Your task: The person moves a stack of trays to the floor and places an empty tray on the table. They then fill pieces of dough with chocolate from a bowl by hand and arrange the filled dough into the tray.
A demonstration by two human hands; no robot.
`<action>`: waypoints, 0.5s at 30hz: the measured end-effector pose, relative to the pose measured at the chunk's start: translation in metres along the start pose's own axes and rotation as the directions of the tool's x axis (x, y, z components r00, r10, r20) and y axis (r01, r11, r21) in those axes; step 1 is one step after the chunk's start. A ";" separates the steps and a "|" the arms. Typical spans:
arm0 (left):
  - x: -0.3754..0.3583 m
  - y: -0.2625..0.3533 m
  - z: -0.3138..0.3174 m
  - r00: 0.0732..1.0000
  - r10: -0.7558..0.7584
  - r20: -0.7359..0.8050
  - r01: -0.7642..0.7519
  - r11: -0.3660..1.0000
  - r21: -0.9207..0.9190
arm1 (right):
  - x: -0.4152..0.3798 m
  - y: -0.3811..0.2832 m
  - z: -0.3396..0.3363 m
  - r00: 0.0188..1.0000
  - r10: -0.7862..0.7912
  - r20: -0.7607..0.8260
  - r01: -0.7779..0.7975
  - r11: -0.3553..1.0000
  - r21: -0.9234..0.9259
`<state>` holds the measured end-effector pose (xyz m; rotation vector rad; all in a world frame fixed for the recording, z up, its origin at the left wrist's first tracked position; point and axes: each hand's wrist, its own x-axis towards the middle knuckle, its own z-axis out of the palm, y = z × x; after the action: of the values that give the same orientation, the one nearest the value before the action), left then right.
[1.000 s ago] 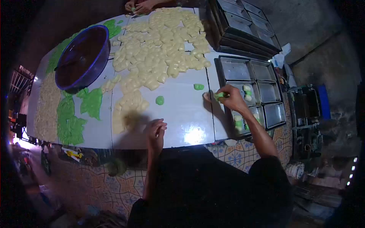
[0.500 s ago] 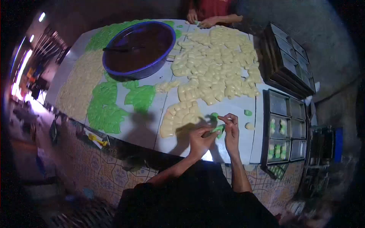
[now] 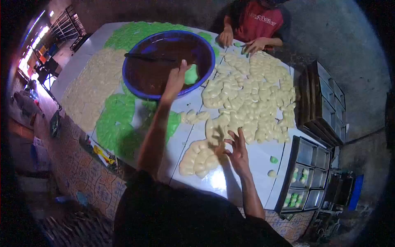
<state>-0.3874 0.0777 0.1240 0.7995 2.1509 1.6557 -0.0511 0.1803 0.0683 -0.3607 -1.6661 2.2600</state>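
My left hand [image 3: 175, 82] reaches over the big blue basin [image 3: 209, 70], closed on a flat piece of green dough [image 3: 191, 75], with its thumb up. Dark brown filling [image 3: 148, 76] lies in the basin, with a black long-handled utensil [image 3: 144, 57] across it. Fingers apart and holding nothing, my right hand [image 3: 238, 153] hovers over the white table, just right of a patch of cream dough pieces [image 3: 199, 158]. Small balls of green dough [image 3: 274, 159] and cream dough [image 3: 272, 173] sit to its right.
A larger spread of cream dough [image 3: 251, 99] and green dough sheets [image 3: 115, 119] cover much of the table. At the right edge lies a divided metal tray [image 3: 306, 150] with dough pieces in some compartments; stacked trays [image 3: 325, 99] stand behind. A co-worker's hands [image 3: 255, 44] work at the far edge.
My hands have parted. The left went forward and left to the basin with green dough; the right opened and stayed above the table. The view has shifted, showing more of the co-worker.
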 end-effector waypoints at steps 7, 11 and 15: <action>0.066 -0.037 -0.009 0.767 -0.590 0.250 0.430 0.764 0.481 | 0.019 0.027 -0.011 0.999 -0.034 0.006 0.033 0.985 0.171; 0.028 -0.010 -0.003 0.881 -0.452 0.138 0.355 0.826 0.438 | 0.015 0.034 -0.016 0.998 -0.060 0.033 0.055 0.988 0.141; -0.047 -0.076 0.046 0.846 -0.166 0.506 0.451 0.728 -0.516 | 0.020 0.010 0.012 0.976 0.097 -0.196 -0.012 0.919 0.395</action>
<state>-0.3423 0.0722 0.0341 0.4835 1.2212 1.6490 -0.0750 0.1744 0.0617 -0.5321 -1.0776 2.4252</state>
